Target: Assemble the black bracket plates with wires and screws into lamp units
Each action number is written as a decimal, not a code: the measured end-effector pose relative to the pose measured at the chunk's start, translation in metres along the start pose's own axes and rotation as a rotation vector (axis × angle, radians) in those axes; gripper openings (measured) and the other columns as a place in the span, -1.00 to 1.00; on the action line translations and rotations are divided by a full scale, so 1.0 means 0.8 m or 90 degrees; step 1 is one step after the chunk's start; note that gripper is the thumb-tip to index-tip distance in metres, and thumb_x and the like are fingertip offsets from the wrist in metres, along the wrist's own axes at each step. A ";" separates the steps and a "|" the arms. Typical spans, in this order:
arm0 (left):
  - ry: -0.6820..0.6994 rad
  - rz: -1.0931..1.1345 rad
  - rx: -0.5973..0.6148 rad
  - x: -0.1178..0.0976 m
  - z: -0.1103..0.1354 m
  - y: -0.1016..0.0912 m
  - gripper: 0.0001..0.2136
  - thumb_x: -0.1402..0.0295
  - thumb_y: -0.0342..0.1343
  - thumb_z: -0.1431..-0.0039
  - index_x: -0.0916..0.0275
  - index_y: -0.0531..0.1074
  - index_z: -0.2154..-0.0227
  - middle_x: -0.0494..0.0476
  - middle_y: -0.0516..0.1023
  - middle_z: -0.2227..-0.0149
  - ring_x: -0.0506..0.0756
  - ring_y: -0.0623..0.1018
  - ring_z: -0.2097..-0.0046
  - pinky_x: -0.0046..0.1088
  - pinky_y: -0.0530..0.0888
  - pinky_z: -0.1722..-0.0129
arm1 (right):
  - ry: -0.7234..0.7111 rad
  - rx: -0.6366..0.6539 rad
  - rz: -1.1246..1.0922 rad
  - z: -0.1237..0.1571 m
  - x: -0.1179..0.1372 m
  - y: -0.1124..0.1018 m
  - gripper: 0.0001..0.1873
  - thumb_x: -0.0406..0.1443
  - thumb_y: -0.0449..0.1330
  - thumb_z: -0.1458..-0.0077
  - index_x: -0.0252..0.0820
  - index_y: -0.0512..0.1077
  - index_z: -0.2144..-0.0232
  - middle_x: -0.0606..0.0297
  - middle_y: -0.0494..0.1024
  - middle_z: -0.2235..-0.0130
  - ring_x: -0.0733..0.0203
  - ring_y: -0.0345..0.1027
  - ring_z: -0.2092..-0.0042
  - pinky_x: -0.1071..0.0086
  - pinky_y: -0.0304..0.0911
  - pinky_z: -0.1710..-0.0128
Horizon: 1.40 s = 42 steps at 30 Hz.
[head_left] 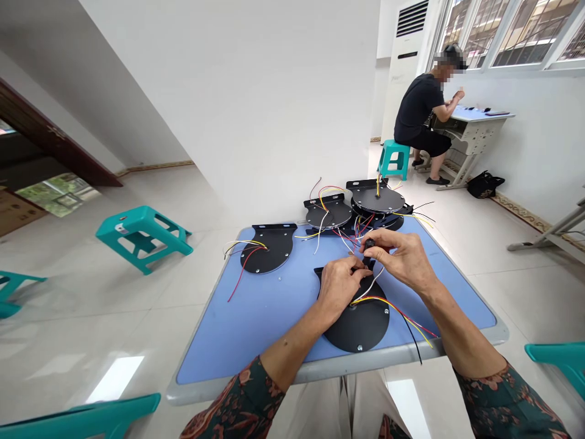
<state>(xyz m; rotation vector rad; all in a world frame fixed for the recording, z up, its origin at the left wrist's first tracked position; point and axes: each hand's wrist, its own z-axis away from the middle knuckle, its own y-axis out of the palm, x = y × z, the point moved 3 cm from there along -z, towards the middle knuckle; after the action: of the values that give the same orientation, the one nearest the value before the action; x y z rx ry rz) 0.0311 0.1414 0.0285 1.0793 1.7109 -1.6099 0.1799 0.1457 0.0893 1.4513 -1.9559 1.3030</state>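
Note:
Directly in front of me a round black plate (359, 332) with a flat mounting edge lies on the table, with red, yellow, white and black wires coming from its middle. In my right hand (404, 256) is a black-handled screwdriver (369, 245), held upright over the far part of this plate. My left hand (340, 283) rests on the plate, its fingertips pinched together by the screwdriver's lower end; whatever they hold is hidden. A screw (359, 348) shows at the plate's near rim.
A similar wired plate (274, 253) lies at the left of the blue table (219, 341). More plates (379, 198) are stacked at the back right. Green stools (141, 231) stand around. Another person (418, 110) sits at a desk (484, 125) by the windows.

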 end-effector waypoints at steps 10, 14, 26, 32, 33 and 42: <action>0.028 -0.016 0.014 0.002 0.003 0.002 -0.86 0.45 0.24 -0.18 0.20 0.60 0.48 -0.02 0.52 0.60 0.04 0.55 0.44 -0.50 0.36 0.37 | -0.083 0.098 -0.104 0.000 0.008 0.001 -0.74 -0.14 0.16 -0.28 -0.12 0.60 0.19 0.23 0.67 0.25 0.21 0.49 0.27 0.38 0.36 0.36; 0.031 0.006 0.011 0.002 0.002 0.002 -0.88 0.46 0.26 -0.17 0.20 0.61 0.48 -0.01 0.54 0.58 0.05 0.56 0.42 -0.49 0.36 0.35 | -0.045 0.068 -0.132 -0.001 0.007 -0.001 -0.81 -0.18 0.26 -0.19 -0.15 0.59 0.32 0.29 0.63 0.38 0.26 0.44 0.41 0.40 0.34 0.42; 0.030 -0.019 0.028 0.003 0.001 0.002 -0.86 0.45 0.21 -0.20 0.21 0.61 0.45 0.00 0.55 0.57 0.05 0.56 0.43 -0.49 0.37 0.35 | -0.029 0.079 -0.143 -0.001 0.001 0.005 -0.73 -0.13 0.23 -0.23 -0.15 0.61 0.18 0.24 0.64 0.31 0.23 0.47 0.31 0.38 0.37 0.36; 0.041 -0.027 0.028 0.000 0.001 0.002 -0.87 0.45 0.20 -0.22 0.18 0.65 0.36 -0.01 0.60 0.52 0.07 0.60 0.38 -0.48 0.41 0.30 | -0.001 0.079 -0.152 -0.002 0.001 0.003 -0.73 -0.09 0.29 -0.16 -0.17 0.59 0.33 0.28 0.59 0.41 0.27 0.40 0.43 0.41 0.32 0.46; 0.043 -0.028 0.028 -0.001 0.001 0.002 -0.87 0.44 0.20 -0.22 0.17 0.65 0.35 -0.01 0.61 0.50 0.07 0.60 0.37 -0.49 0.42 0.29 | 0.014 0.069 -0.160 -0.002 0.000 0.004 -0.74 -0.09 0.31 -0.14 -0.17 0.59 0.35 0.29 0.58 0.43 0.27 0.38 0.45 0.42 0.31 0.48; 0.070 -0.083 0.033 -0.005 -0.002 0.002 -0.89 0.33 0.23 -0.26 0.15 0.67 0.29 0.04 0.71 0.29 0.10 0.64 0.23 -0.47 0.44 0.17 | 0.076 -0.035 -0.163 -0.001 -0.009 0.010 -0.73 -0.06 0.36 -0.07 -0.12 0.60 0.33 0.28 0.61 0.41 0.29 0.36 0.51 0.44 0.37 0.55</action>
<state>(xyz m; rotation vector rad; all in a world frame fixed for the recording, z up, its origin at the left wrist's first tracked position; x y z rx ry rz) 0.0346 0.1423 0.0315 1.1198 1.8536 -1.7124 0.1754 0.1506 0.0810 1.5029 -1.6555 1.1832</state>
